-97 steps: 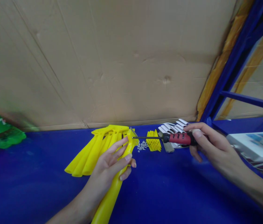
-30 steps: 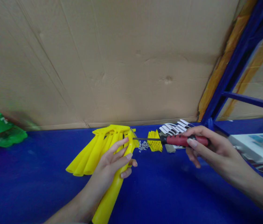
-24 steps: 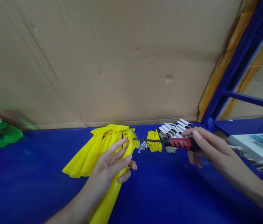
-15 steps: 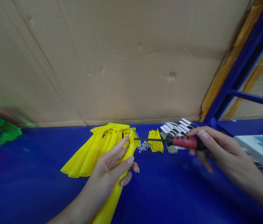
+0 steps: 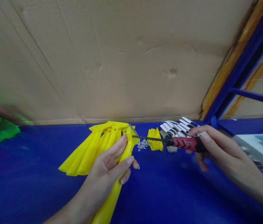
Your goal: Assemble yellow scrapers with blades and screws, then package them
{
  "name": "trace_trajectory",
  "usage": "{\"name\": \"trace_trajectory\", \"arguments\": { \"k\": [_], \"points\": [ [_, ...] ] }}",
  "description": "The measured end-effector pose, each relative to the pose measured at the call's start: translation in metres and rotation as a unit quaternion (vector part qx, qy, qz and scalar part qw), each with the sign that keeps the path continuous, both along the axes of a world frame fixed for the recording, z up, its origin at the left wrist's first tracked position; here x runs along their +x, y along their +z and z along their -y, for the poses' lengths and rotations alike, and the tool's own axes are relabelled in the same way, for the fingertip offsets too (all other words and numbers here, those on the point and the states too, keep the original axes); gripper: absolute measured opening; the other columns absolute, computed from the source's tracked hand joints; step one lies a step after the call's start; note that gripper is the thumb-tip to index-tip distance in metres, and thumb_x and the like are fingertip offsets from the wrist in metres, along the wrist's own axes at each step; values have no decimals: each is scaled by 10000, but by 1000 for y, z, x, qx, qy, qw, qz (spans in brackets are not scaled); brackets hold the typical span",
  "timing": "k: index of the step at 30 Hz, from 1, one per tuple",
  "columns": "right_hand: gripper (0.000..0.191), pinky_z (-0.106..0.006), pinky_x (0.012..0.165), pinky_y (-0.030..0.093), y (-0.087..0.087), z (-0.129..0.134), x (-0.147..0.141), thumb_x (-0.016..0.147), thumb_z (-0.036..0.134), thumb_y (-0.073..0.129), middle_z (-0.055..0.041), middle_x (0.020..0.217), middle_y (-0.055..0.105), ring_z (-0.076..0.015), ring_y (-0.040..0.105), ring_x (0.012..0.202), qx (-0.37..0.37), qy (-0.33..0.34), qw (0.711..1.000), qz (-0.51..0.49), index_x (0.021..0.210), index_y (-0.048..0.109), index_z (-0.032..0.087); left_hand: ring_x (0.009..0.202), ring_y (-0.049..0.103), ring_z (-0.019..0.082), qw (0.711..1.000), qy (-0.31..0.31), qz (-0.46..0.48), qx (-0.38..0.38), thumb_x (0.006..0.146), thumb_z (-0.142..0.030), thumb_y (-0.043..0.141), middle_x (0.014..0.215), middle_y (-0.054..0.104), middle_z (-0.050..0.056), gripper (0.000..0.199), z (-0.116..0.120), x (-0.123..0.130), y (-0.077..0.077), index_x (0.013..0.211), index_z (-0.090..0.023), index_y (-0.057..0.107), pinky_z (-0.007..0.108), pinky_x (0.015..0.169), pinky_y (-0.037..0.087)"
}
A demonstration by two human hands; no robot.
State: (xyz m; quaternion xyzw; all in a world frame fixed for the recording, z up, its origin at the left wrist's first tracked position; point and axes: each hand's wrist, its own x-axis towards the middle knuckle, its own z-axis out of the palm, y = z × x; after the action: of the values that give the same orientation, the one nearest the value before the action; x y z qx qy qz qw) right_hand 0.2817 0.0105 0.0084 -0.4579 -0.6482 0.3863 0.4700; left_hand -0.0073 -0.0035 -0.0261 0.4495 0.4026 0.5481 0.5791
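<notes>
One screwdriver (image 5: 169,141) at yellow handle (image 5: 113,194)

At six o'clock, a smooth, faintly glossy plastic handle (image 5: 111,197); at four, a screwdriver (image 5: 169,141) with metal shaft (image 5: 149,138) and matt grip (image 5: 184,143); at twelve, creased, matt cardboard (image 5: 122,62).

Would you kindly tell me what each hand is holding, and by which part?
Left hand: a yellow tool, by its shaft near the head. Right hand: a screwdriver, by the rear of its handle.
</notes>
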Motion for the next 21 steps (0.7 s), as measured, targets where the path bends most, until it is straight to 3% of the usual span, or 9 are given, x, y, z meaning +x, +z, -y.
{"name": "trace_trajectory", "arguments": {
  "k": [2,4,7,10,14,16,19,21],
  "points": [
    [302,-259,540,590,1,1,1,947,482,682,-7,800,734,-159,692,589,20,21,1000,-2,1153,628,268,465,492,69,1000,7,-7,0,734,-341,931,762,723,44,956,0,-1,6,1547,-140,470,198,418,334],
    [301,-252,613,611,2,2,2,910,412,749,-4,874,753,-150,709,649,45,27,999,0,1158,631,290,465,513,77,1000,5,-18,-9,712,-345,944,803,734,58,993,-1,-1,9,1550,-128,457,208,418,347],
    [239,-225,460,535,3,1,1,962,483,662,29,642,676,-132,622,470,47,6,999,-3,1042,627,260,465,534,86,1000,-6,-15,-9,746,-341,919,848,742,68,954,-1,1,6,1558,-152,454,210,409,338],
    [346,-208,333,409,2,-1,0,999,578,545,39,555,615,-111,514,356,17,-21,1000,3,970,624,242,445,496,72,1000,-6,-11,-5,776,-327,893,769,727,44,898,1,1,3,1552,-159,472,207,412,327],
    [265,-235,574,592,3,2,4,937,475,701,0,875,768,-139,691,603,59,15,998,14,1137,647,311,432,477,66,1000,-3,-30,-4,757,-348,904,724,718,33,951,1,-1,9,1568,-147,452,210,423,338],
    [265,-243,614,604,6,5,4,894,418,769,1,965,771,-141,702,642,88,9,996,15,1119,660,330,435,490,72,999,-12,-37,-8,773,-354,893,742,725,41,1004,1,-1,13,1612,-158,379,211,423,342],
    [213,-242,506,546,9,7,0,959,472,679,33,636,658,-134,613,485,59,-24,998,29,1054,668,282,478,522,83,999,-6,-31,-11,816,-326,866,844,744,71,976,3,1,13,1629,-196,342,203,416,346],
    [315,-225,370,432,11,6,-3,973,561,611,31,581,630,-113,517,373,30,-54,998,33,1014,666,254,489,536,87,1000,-6,-23,-16,817,-314,865,869,743,76,936,3,2,10,1607,-198,374,198,411,353]
  ]
}}
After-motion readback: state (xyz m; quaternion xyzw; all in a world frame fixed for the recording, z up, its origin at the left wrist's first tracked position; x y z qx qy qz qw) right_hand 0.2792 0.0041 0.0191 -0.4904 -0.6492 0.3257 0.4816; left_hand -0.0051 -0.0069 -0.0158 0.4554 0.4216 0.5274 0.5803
